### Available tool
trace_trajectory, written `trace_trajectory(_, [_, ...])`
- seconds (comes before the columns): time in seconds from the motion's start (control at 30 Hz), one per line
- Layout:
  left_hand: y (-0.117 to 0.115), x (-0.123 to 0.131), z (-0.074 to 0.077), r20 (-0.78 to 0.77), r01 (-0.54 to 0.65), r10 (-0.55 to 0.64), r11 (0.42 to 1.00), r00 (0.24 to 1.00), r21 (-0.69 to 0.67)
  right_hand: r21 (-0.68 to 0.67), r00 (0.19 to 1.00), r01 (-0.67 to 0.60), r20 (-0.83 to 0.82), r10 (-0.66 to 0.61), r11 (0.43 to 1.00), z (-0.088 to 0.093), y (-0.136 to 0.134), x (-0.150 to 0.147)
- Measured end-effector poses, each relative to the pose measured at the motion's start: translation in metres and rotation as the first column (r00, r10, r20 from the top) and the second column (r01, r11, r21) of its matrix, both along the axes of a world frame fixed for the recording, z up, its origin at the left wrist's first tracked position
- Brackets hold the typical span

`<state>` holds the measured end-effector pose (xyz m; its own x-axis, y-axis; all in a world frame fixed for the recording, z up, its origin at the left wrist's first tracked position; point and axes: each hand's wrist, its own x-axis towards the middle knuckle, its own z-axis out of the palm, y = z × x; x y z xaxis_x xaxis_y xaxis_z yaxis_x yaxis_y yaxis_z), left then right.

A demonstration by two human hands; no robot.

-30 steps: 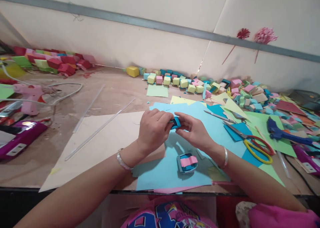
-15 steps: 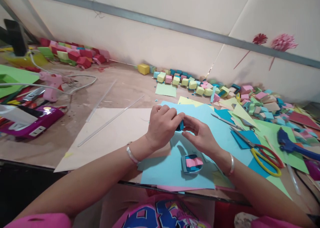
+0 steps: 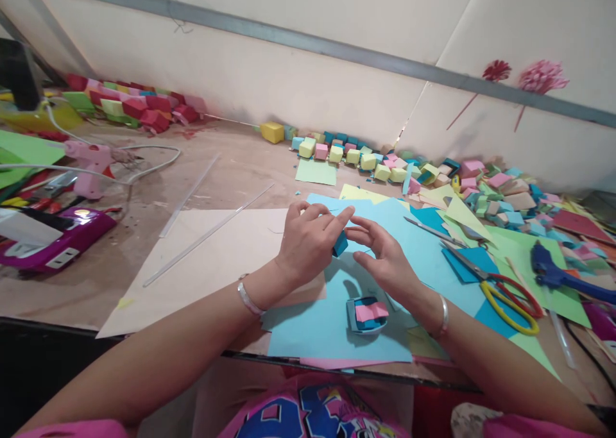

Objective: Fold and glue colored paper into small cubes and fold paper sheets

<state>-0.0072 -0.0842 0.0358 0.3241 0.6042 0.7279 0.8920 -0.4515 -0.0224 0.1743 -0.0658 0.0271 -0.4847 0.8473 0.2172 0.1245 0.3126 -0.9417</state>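
My left hand (image 3: 309,242) is closed around a small dark-blue paper box (image 3: 339,245), most of it hidden by the fingers. To its right, my right hand (image 3: 385,258) has its fingers apart and slightly curved, close beside the box; whether a fingertip touches it I cannot tell. Below the hands, a small light-blue paper tray (image 3: 353,326) holds dark-blue pieces and a folded pink paper strip (image 3: 371,311). It sits on light-blue paper sheets (image 3: 308,345).
Scissors (image 3: 510,297) and a blue glue gun (image 3: 553,274) lie at right. A pink glue gun (image 3: 91,162) and a purple power strip (image 3: 72,239) are at left. Glue sticks (image 3: 206,236) rest on white paper (image 3: 192,297). Many paper cubes (image 3: 368,162) line the wall.
My right fingers have spread and drawn slightly away from the dark-blue box. The box now shows more, a little lower and tilted in my left hand. The view has shifted slightly.
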Motion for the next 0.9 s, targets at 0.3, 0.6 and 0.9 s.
trace_trajectory(0.3, [0.0016, -0.0013, -0.0017, 0.028, 0.006, -0.006, 1.000, 1.000, 0.004, -0.012, 1.000, 0.019, -0.001, -0.019, 1.000, -0.0051, 0.0022, 0.0001])
trace_trajectory(0.6, [0.0013, -0.0017, 0.0004, 0.027, 0.024, -0.024, 1.000, 0.999, 0.008, -0.029, 0.999, 0.015, -0.028, -0.016, 0.999, -0.0058, 0.0020, 0.0002])
trace_trajectory(0.9, [0.0018, -0.0016, 0.0002, 0.024, 0.030, -0.030, 1.000, 0.999, -0.003, -0.064, 0.999, 0.011, -0.034, -0.014, 0.998, -0.0063, 0.0019, 0.0000])
